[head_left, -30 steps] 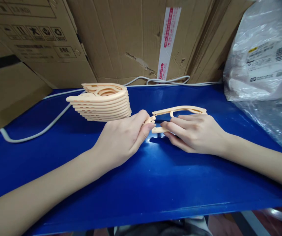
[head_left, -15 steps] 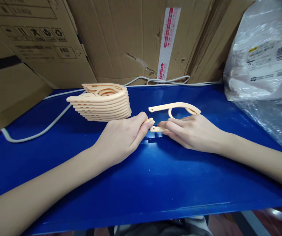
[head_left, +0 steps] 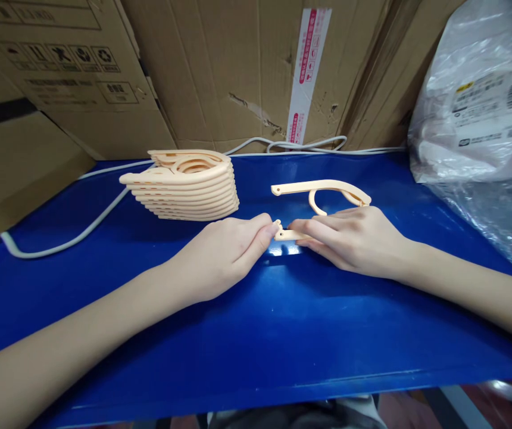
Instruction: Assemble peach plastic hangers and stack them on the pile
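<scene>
My left hand [head_left: 224, 256] is closed in a pinch on a small cream plastic piece [head_left: 278, 226]. Only its knobbed end shows past the thumb; the rest is hidden. That end touches the holed tip of the lower arm of a cream folding clothes hanger [head_left: 322, 187]. Around the hanger's curved right end, my right hand [head_left: 354, 241] is closed, covering much of the lower arm. The upper arm, with a hole near its tip and a curved strip beneath, extends free to the left. A neat stack of similar cream hangers [head_left: 189, 193] stands behind my left hand.
The blue table [head_left: 256, 339] has its near edge toward me. Cardboard boxes [head_left: 220, 71] wall the back and left. A white cable [head_left: 77, 241] loops along the left and rear. Clear plastic wrap holding a labelled package [head_left: 474, 119] occupies the right rear.
My left hand has moved slightly right and down, bringing the small piece against the lower arm's tip. The hanger's upper arm has swung up a little, widening the gap.
</scene>
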The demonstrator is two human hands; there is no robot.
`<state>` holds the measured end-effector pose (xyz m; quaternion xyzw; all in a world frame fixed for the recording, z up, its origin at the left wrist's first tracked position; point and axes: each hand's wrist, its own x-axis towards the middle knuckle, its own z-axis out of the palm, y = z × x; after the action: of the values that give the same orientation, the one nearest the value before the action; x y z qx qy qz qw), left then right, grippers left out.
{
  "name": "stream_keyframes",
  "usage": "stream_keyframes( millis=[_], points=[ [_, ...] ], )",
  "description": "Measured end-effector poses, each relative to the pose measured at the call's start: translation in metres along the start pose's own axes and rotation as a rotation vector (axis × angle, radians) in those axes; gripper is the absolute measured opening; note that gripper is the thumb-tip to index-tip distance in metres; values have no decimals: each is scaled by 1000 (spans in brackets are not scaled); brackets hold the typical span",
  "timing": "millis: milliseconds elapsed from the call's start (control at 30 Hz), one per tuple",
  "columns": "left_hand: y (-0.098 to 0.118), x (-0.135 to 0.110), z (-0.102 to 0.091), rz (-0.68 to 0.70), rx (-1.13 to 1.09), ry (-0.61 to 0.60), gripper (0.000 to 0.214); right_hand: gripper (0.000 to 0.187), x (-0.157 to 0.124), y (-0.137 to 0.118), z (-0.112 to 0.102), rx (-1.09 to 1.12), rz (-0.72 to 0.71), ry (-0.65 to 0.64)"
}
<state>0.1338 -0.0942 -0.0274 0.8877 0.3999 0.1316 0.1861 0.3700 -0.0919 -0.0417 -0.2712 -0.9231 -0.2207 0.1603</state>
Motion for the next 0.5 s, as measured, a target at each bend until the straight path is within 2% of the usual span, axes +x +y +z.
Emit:
stream_keyframes(
  millis=[100,233,400,500],
  points=[
    [0,1,-3,35,83,-21,35,26,0,-1,-1,10,10,31],
    [0,-1,-1,57,379,-29,30,30,0,-3,-2,22,13,5],
    [-3,-2,4,206,555,57,19,36,2,-4,-5,58,11,-26],
    [-4,-2,6,253,633,109,19,35,3,-4,-8,93,18,-51]
  ],
)
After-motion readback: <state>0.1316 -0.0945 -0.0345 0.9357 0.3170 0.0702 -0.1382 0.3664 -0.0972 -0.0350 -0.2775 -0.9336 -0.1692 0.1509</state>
